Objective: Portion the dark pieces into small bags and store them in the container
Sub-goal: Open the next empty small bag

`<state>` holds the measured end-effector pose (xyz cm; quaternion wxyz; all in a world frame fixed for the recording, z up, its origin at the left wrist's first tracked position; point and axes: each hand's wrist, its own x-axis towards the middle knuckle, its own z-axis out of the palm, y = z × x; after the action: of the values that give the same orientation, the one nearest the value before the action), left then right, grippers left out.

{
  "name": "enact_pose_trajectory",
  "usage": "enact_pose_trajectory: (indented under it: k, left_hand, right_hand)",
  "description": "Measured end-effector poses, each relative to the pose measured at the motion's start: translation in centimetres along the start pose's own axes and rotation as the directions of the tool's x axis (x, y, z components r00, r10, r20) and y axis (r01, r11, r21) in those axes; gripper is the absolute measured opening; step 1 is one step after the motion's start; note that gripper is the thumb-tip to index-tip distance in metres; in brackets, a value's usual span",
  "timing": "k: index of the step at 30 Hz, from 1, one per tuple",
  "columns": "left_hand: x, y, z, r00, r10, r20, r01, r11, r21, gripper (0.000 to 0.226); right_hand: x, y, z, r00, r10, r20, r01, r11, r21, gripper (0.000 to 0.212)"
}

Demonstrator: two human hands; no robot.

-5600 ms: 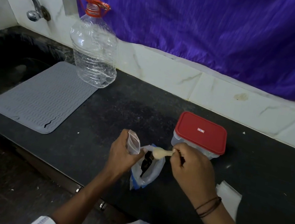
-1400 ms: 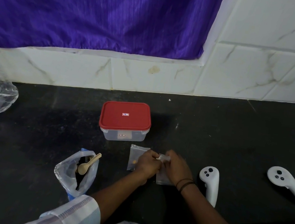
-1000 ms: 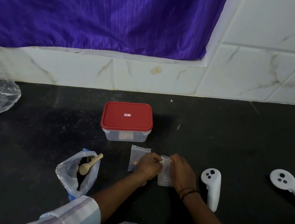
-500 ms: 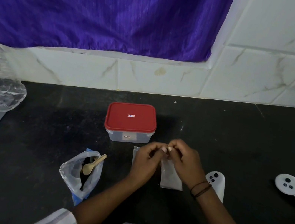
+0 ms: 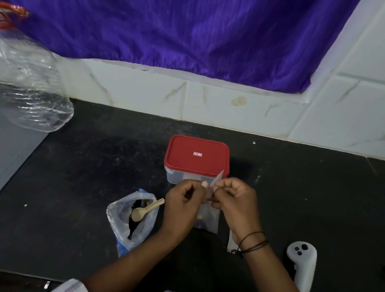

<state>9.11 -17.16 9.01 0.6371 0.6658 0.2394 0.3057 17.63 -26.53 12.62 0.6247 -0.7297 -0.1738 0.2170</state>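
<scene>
Pinching small bag (image 5: pixel 213 187) top between left hand (image 5: pixel 186 202) and right hand (image 5: pixel 235 202); bag hangs lengthwise down; container (image 5: pixel 197 162) just behind, lid closed.

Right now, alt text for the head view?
Both hands, left hand and right hand, pinch the top of a small clear bag above a black counter, before a red-lidded container. To the left, a wooden spoon sits in an open plastic bag.

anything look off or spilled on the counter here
No spill shows. Oddities: two white handheld controllers lie on the black counter right of the hands, and the clear plastic bottle looks crumpled.
</scene>
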Motion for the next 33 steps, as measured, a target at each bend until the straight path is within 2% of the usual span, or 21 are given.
enact_pose_trajectory:
  k: [6, 11, 15, 17, 19, 20, 24, 27, 29, 30, 31, 33]
  left_hand:
    - [0.8, 1.4, -2.4, 0.985, -0.125, 0.121, 0.132, 0.99, -0.051, 0.015]
    - [1.2, 2.3, -3.9, 0.952, -0.248, 0.177, 0.259, 0.965, -0.042, 0.011]
    - [1.6, 2.9, -4.9, 0.965, -0.264, -0.007, 0.261, 0.951, 0.167, 0.017]
    - [1.7, 3.0, -5.1, 0.977, -0.192, -0.092, 0.211, 0.928, 0.307, 0.021]
    - [1.6, 3.2, -5.4, 0.989, -0.088, -0.116, 0.133, 0.876, 0.463, 0.022]
    - [1.5, 3.3, -5.6, 0.993, -0.037, -0.11, 0.089, 0.852, 0.517, 0.022]
    - [1.5, 3.2, -6.9, 0.988, 0.139, -0.068, -0.07, 0.793, 0.605, 0.022]
    - [1.3, 3.0, -7.5, 0.97, 0.244, -0.012, -0.19, 0.783, 0.593, 0.018]
    - [1.1, 2.6, -8.0, 0.945, 0.326, 0.013, -0.291, 0.823, 0.488, 0.015]
    - [1.0, 2.1, -8.5, 0.933, 0.36, 0.026, -0.339, 0.851, 0.401, 0.012]
    - [0.9, 1.8, -9.0, 0.928, 0.369, 0.052, -0.365, 0.874, 0.321, 0.018]
    - [0.7, 1.0, -10.3, 0.935, 0.328, 0.135, -0.352, 0.906, 0.236, 0.054]
  right_hand:
    - [0.1, -1.4, 0.5, 0.985, -0.104, 0.134, 0.138, 0.952, -0.274, 0.01]
    - [-0.4, -2.3, 1.3, 0.958, -0.165, 0.236, 0.255, 0.866, -0.43, 0.023]
    - [-0.9, -2.8, 2.8, 0.954, -0.211, 0.212, 0.297, 0.758, -0.581, 0.023]
    - [-1.2, -3.5, 3.4, 0.952, -0.203, 0.228, 0.305, 0.634, -0.711, 0.022]
    - [-1.2, -4.1, 4.3, 0.959, -0.109, 0.263, 0.28, 0.513, -0.811, 0.02]
    - [-1.1, -4.3, 4.6, 0.962, -0.063, 0.266, 0.262, 0.488, -0.833, 0.022]
    - [-0.8, -5.1, 5.5, 0.966, -0.016, 0.26, 0.234, 0.49, -0.84, 0.036]
    - [-0.6, -5.9, 6.1, 0.934, 0.043, 0.355, 0.291, 0.486, -0.824, 0.023]
    - [-0.4, -6.3, 6.7, 0.892, 0.074, 0.447, 0.336, 0.554, -0.762, 0.024]
    - [-0.3, -6.5, 7.0, 0.872, 0.086, 0.482, 0.334, 0.614, -0.715, 0.027]
    - [-0.2, -6.7, 7.1, 0.86, 0.107, 0.5, 0.296, 0.693, -0.657, 0.029]
    - [-0.2, -7.0, 7.4, 0.821, 0.19, 0.538, 0.155, 0.833, -0.531, 0.034]
